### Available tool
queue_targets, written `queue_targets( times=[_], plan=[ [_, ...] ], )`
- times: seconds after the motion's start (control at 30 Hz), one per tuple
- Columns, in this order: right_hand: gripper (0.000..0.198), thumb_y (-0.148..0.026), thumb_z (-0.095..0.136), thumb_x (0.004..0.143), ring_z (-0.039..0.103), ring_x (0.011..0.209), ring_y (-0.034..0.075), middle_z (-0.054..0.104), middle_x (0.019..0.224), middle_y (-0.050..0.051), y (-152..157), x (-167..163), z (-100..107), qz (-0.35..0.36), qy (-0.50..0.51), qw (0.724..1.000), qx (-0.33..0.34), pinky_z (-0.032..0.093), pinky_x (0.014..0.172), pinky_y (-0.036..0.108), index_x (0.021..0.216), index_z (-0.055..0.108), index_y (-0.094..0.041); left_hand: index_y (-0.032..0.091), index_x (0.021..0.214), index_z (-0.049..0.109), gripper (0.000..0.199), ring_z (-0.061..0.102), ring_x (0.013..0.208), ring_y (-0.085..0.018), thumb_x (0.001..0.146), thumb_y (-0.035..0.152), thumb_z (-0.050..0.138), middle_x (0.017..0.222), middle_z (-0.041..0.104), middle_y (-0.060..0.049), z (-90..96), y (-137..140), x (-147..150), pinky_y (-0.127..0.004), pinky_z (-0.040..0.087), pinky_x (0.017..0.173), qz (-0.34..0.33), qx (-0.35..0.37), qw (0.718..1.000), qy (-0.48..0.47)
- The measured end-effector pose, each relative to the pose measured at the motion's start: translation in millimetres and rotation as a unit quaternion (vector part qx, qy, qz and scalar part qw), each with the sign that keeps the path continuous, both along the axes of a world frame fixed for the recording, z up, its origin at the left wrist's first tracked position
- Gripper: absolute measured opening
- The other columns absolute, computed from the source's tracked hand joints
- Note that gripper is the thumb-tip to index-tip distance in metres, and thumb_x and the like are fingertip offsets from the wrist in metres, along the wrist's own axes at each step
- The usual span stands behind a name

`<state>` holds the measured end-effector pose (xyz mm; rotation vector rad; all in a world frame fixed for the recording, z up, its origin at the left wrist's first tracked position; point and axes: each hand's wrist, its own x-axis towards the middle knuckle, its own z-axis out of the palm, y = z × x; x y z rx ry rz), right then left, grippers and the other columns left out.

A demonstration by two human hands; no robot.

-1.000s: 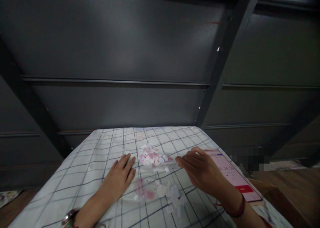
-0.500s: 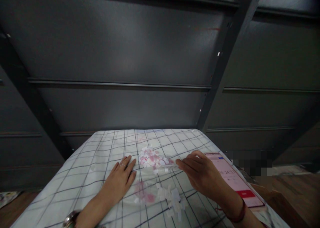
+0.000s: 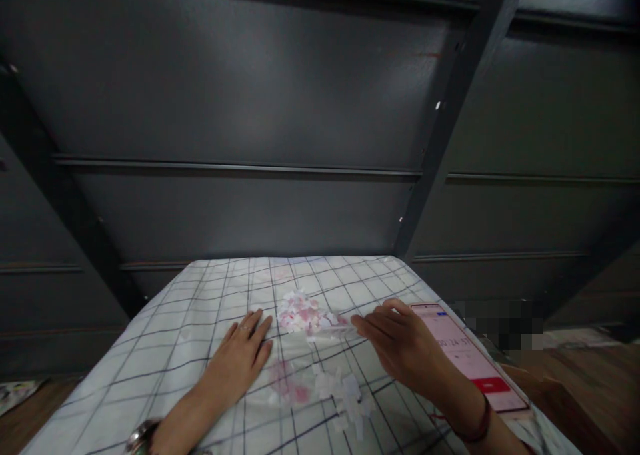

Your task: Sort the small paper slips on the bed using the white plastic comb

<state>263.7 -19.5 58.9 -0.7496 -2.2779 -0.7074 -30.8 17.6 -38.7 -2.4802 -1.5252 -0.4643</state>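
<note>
My left hand [image 3: 243, 355] lies flat on the checked tablecloth [image 3: 210, 295], fingers spread and holding nothing. To its right sits a pile of small white and pink paper scraps [image 3: 300, 314]. My right hand [image 3: 395, 338] is closed in a pinch on a thin, pale, see-through strip [image 3: 333, 332], which reaches left to the edge of the pile; its exact kind is unclear. Nearer to me lies a clear sheet with pink smears [image 3: 293, 385]. Beside that sheet are loose white scraps [image 3: 345, 398].
A phone [image 3: 475, 362] with a running timer lies at the table's right side, partly behind my right forearm. Dark metal panels [image 3: 250, 215] rise behind the table. A brown box [image 3: 555, 402] stands at the lower right.
The pale strip's near end has shifted slightly at the pile's edge. Both hands stay almost where they were.
</note>
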Motion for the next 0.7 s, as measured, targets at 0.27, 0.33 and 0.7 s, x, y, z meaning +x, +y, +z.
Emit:
queue_targets(
  times=[0.27, 0.33, 0.7],
  plan=[
    [0.022, -0.002, 0.04, 0.083, 0.046, 0.06, 0.013, 0.056, 0.063, 0.001, 0.4, 1.1, -1.7, 0.013, 0.007, 1.0, -0.01, 0.037, 0.064, 0.03, 0.092, 0.058, -0.01, 0.015, 0.125, 0.051, 0.043, 0.046, 0.119, -0.03, 0.092, 0.034, 0.032, 0.131, 0.049, -0.015, 4.1, -1.1, 1.2, -0.048, 0.039, 0.095, 0.003, -0.016, 1.0, 0.005],
    [0.021, -0.002, 0.04, 0.083, 0.045, 0.059, 0.014, 0.055, 0.062, 0.0, -1.2, 2.9, -0.2, 0.016, -0.002, 1.0, -0.019, 0.038, 0.064, 0.03, 0.09, 0.059, -0.011, 0.015, 0.125, 0.051, 0.042, 0.046, 0.119, -0.03, 0.092, 0.033, 0.032, 0.132, 0.049, -0.015, 2.9, -0.7, 0.8, -0.048, 0.04, 0.094, -0.002, -0.009, 1.0, 0.001],
    [0.024, -0.002, 0.039, 0.083, 0.047, 0.06, 0.014, 0.058, 0.064, 0.002, -2.0, 7.2, 0.2, 0.02, -0.005, 0.999, -0.028, 0.039, 0.065, 0.03, 0.094, 0.057, -0.013, 0.014, 0.126, 0.05, 0.041, 0.046, 0.12, -0.03, 0.092, 0.03, 0.034, 0.131, 0.049, -0.017, 2.3, 0.7, 1.8, -0.048, 0.041, 0.094, 0.004, -0.013, 0.999, 0.03]
  ],
)
